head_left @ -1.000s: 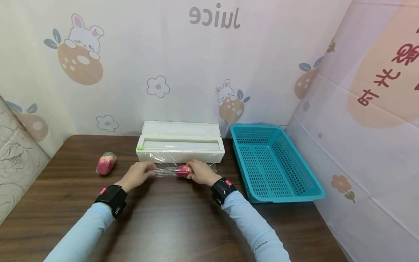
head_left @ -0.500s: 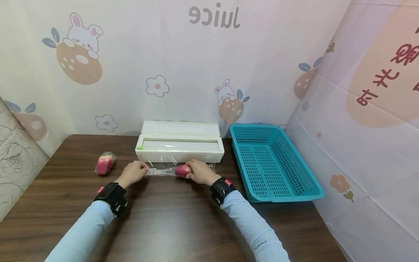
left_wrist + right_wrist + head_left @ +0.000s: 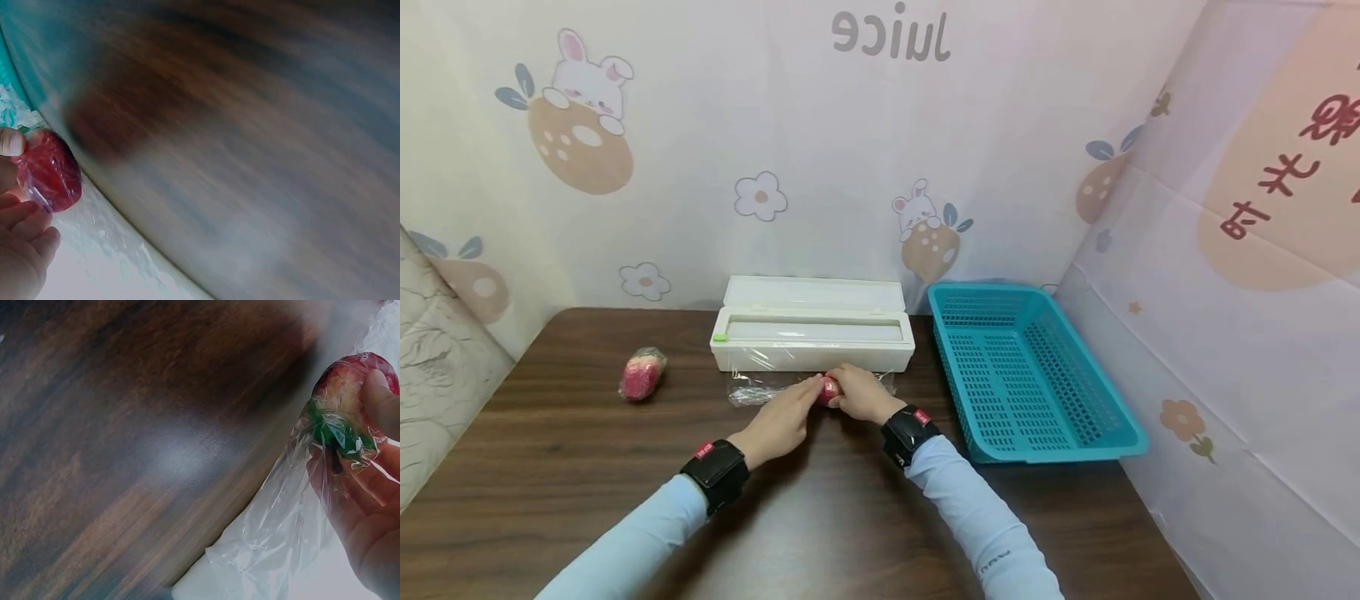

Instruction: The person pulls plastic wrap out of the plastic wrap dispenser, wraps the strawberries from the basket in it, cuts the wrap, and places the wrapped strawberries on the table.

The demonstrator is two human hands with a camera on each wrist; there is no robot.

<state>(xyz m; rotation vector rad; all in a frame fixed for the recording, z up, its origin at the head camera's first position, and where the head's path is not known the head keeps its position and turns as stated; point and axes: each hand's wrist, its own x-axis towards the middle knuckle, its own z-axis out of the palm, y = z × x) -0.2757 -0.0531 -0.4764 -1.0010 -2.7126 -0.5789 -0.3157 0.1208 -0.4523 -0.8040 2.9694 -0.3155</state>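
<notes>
A small red-and-yellow fruit [image 3: 829, 390] with a green leafy top and dark stem is covered in clear cling film. My right hand [image 3: 861, 393] grips it, the thumb over one side in the right wrist view and fingers beneath. My left hand [image 3: 782, 421] reaches in from the left with its fingers stretched out, fingertips right at the fruit [image 3: 55, 172]. Bunched cling film [image 3: 752, 394] lies left of the fruit, and a clear sheet runs back to the white cling film dispenser [image 3: 812, 359], whose lid stands up.
A second wrapped pink-and-cream fruit [image 3: 643, 374] lies on the left of the dark wooden table [image 3: 865, 517]. On the right sits a blue-green plastic basket [image 3: 970, 417]. A printed cloth [image 3: 835, 125] hangs behind the table.
My left hand first drew the bunched film out leftward, then let go of it and moved right to the fruit. My right hand has kept its hold in the same place.
</notes>
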